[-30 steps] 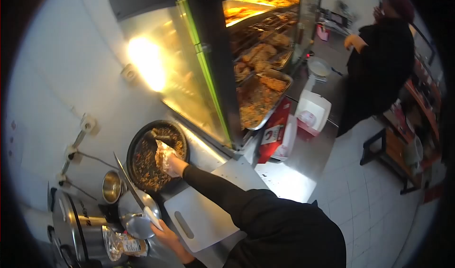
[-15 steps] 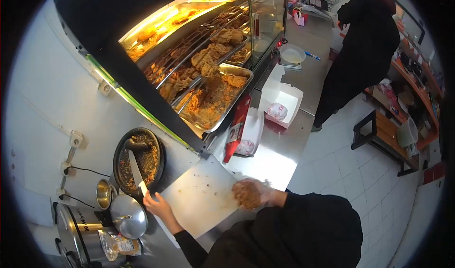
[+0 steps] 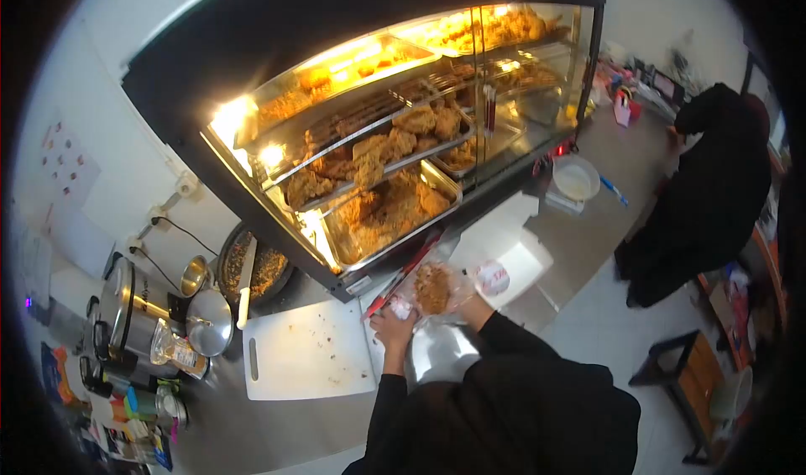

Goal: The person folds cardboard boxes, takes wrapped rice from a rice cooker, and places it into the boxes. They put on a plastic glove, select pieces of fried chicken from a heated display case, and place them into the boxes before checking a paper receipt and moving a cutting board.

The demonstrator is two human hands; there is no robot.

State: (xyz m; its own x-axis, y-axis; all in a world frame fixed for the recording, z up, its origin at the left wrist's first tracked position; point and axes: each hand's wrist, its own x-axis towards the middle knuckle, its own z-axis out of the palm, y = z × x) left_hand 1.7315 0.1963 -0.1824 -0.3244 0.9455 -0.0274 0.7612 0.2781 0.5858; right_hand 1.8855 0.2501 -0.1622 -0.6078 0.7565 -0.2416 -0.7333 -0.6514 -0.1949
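My right hand [image 3: 473, 307], covered in thin clear plastic, holds a piece of fried chicken [image 3: 432, 288] over an open takeaway box with a red lid edge [image 3: 399, 280]. My left hand [image 3: 393, 328] is at the near left edge of that box, beside a small wrapped bundle [image 3: 400, 309]; its fingers are curled at the rim. Just right of the chicken stands another open white box [image 3: 531, 261] with a round wrapped item [image 3: 492, 278] in it. The knife [image 3: 246, 286] lies across the dark stone mortar [image 3: 273, 286], its white handle toward the cutting board [image 3: 306, 349].
A heated glass cabinet [image 3: 336, 280] with trays of fried chicken stands behind the boxes. Pots, a steel lid [image 3: 210, 320] and packets are at the left. A plastic bowl [image 3: 576, 178] is farther right. Another person [image 3: 705, 198] stands at the far counter.
My view has turned. My left hand has left the knife handle and moved right to the red-edged box. My right hand has carried the chicken from beside the cutting board to above that box.
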